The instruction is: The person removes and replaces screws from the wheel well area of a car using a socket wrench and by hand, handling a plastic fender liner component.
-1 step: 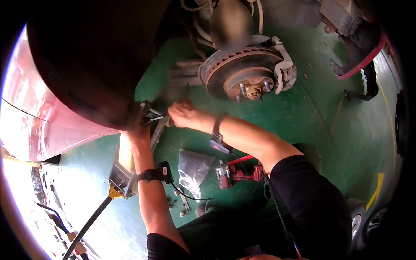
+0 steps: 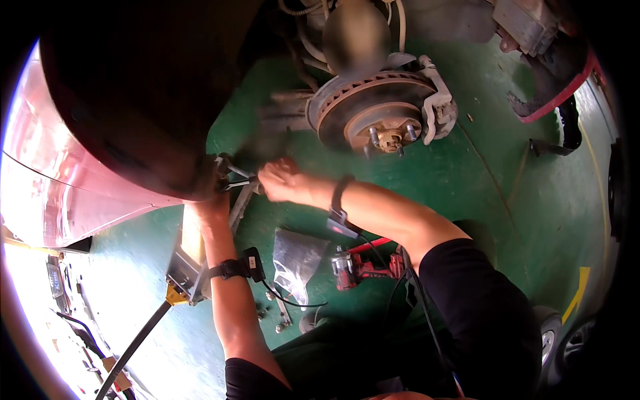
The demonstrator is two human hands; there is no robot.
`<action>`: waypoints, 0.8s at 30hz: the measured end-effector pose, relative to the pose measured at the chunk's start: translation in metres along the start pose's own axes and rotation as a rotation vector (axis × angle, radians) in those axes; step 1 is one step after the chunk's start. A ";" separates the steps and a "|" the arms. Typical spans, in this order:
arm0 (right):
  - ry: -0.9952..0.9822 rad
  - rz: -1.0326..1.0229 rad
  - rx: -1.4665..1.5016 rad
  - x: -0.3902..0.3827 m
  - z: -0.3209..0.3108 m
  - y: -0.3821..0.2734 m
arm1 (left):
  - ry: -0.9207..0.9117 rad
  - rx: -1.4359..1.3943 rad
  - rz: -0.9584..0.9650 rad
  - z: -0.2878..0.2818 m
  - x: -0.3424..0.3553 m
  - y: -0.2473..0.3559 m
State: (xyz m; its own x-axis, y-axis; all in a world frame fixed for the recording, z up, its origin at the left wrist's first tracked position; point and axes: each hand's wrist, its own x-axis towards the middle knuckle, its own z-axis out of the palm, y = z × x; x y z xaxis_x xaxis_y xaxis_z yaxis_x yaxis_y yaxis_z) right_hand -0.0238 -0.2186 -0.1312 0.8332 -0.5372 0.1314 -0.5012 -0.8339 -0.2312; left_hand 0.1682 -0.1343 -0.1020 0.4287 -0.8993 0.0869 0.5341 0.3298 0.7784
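While, in the head view, the right hand (image 2: 279, 180) curls closed at the end of a slim silver tool (image 2: 239, 183) near the red fender (image 2: 113, 200), the left hand (image 2: 212, 207) sits just beside — fingers partly hidden, so I cannot tell its grip

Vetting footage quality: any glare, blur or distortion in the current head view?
Head view: glare washes out the lower-left floor and whitens parts of the red car panel; the wheel arch is near black; the right hand and the rounded part above the brake disc look blurred; fisheye bends edges toward the picture's black border.
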 end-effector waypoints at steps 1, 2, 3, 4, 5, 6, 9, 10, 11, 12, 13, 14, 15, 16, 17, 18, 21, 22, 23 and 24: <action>0.025 -0.025 -0.016 -0.014 -0.002 -0.003 | 0.001 -0.009 -0.006 0.003 0.000 -0.003; 0.160 -0.100 0.033 -0.031 -0.005 0.007 | 0.003 0.009 -0.014 0.014 0.002 -0.011; 0.681 -0.286 0.054 -0.041 0.020 0.017 | 0.005 0.029 -0.020 0.025 0.004 -0.017; 0.761 -0.421 -0.242 -0.049 0.047 0.044 | -0.037 -0.001 -0.062 0.048 0.012 -0.042; 0.574 -0.407 -0.127 -0.048 0.034 0.026 | -0.029 -0.028 -0.086 0.044 0.009 -0.036; 0.394 -0.373 -0.016 -0.047 0.021 0.008 | -0.021 -0.055 -0.110 0.040 0.006 -0.031; -0.232 -0.036 0.504 -0.063 -0.042 -0.065 | 0.015 0.314 0.049 0.033 -0.004 -0.020; -0.220 -0.026 0.497 -0.065 -0.042 -0.070 | 0.020 0.430 0.089 0.036 -0.005 -0.024; -0.201 -0.014 0.490 -0.064 -0.043 -0.069 | 0.015 0.330 -0.039 0.050 -0.007 -0.021; -0.261 -0.174 0.285 -0.057 -0.031 -0.061 | 0.014 0.230 -0.167 0.063 -0.008 -0.019; -0.312 -0.030 0.529 -0.053 -0.052 -0.061 | 0.063 0.184 -0.191 0.059 -0.012 -0.007; -0.240 -0.051 0.521 -0.051 -0.038 -0.048 | 0.094 0.124 -0.233 0.062 -0.012 -0.010; -0.169 -0.073 0.511 -0.048 -0.017 -0.034 | 0.127 0.066 -0.275 0.065 -0.012 -0.011; -0.077 -0.125 0.504 -0.044 0.000 -0.017 | 0.080 0.034 -0.288 0.054 -0.009 -0.012; -0.079 -0.087 0.487 -0.039 0.001 -0.004 | 0.062 0.019 -0.286 0.046 -0.009 -0.011; -0.078 -0.031 0.456 -0.032 0.001 0.006 | 0.048 0.003 -0.284 0.037 -0.010 -0.008; 0.015 0.104 0.287 -0.004 0.009 0.034 | 0.071 -0.176 -0.357 0.023 -0.013 -0.006; 0.084 0.134 0.172 0.011 0.015 0.041 | 0.144 -0.165 -0.326 0.019 -0.013 -0.010; 0.165 0.185 -0.052 0.021 0.023 0.058 | 0.134 -0.184 -0.338 0.027 -0.007 -0.022; 0.227 0.254 -0.461 0.025 0.034 0.087 | 0.110 -0.209 -0.362 0.041 0.002 -0.042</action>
State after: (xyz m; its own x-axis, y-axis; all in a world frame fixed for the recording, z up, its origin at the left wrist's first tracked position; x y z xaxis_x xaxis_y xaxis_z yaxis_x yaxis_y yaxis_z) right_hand -0.0388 -0.3002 -0.1805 0.6275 -0.6993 0.3425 -0.7718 -0.6168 0.1545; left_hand 0.1172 -0.1613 -0.1089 0.2554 -0.9355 -0.2443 0.7954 0.0596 0.6032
